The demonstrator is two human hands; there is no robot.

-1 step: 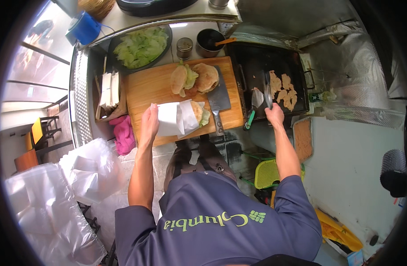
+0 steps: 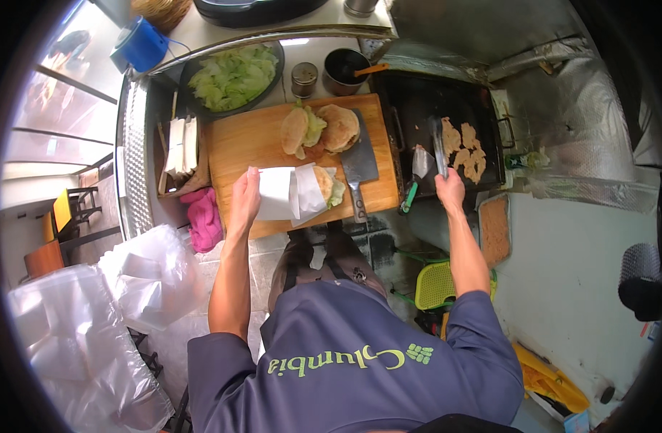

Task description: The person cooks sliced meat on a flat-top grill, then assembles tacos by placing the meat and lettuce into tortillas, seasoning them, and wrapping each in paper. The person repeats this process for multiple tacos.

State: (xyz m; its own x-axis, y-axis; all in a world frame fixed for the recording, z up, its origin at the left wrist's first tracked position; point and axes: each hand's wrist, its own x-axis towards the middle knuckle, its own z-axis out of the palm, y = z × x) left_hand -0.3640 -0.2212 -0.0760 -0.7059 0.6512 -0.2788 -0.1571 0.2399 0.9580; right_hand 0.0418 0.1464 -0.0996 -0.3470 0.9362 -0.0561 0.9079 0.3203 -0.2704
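My left hand (image 2: 246,195) pinches the left edge of a white paper bag (image 2: 275,193). A flatbread bun (image 2: 323,183) with lettuce sticks out of the bag's right end, over the front of the wooden cutting board (image 2: 237,149). My right hand (image 2: 450,189) is closed round metal tongs (image 2: 439,148), which reach over the black griddle (image 2: 411,99). Just right of the tongs lie several pieces of cooked meat (image 2: 472,160). Two more filled buns, one on the left (image 2: 295,132) and one on the right (image 2: 339,128), rest at the back of the board.
A cleaver (image 2: 360,162) lies at the board's right. A green-handled scraper (image 2: 410,195) rests on the griddle's left edge. Behind the board stand a lettuce bowl (image 2: 277,72), a metal shaker (image 2: 303,79) and a dark pot (image 2: 338,85). Paper bags (image 2: 181,148) stand left, above a pink cloth (image 2: 202,219).
The whole view has shifted very slightly. Both hands keep their holds on the paper bag and the tongs, and nothing else visibly differs.
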